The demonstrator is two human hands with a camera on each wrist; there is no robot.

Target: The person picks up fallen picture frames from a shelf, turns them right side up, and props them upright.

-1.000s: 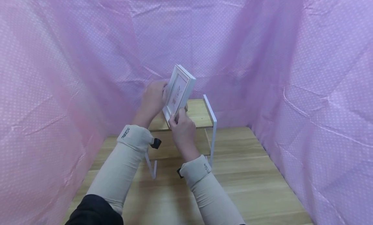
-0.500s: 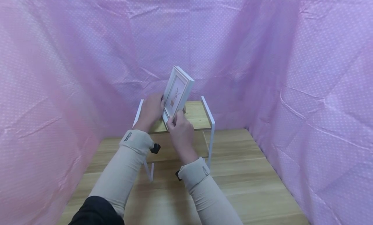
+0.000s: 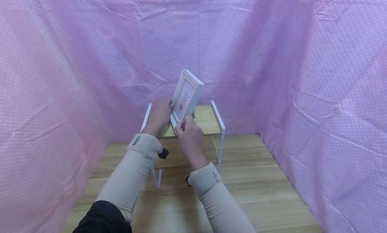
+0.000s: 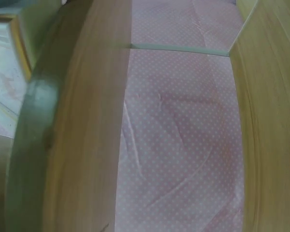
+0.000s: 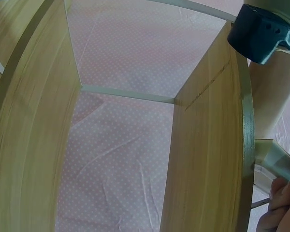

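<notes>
A white picture frame [image 3: 185, 98] with a small pink print is tilted over the top of a two-tier wooden shelf [image 3: 208, 120]. My right hand [image 3: 191, 135] pinches its lower near corner, thumb in front. At the left side of the frame, my left hand [image 3: 158, 113] grips the edge, with the fingertips partly hidden. Whether the frame's bottom touches the shelf top, I cannot tell. A small brown piece [image 3: 194, 112] shows behind the frame. In the right wrist view, curled fingers [image 5: 282, 208] hold the frame [image 5: 273, 157] beside the top board.
White metal legs [image 3: 221, 149] carry the shelf on a wood-grain table [image 3: 257, 179]. A lower board [image 3: 208, 149] lies under the top one. Pink dotted sheeting [image 3: 226, 41] hangs at the back and both sides.
My left hand has slid down along the frame's left side, uncovering the shelf's left rail. The frame has lowered slightly; my right hand keeps its hold on the corner.
</notes>
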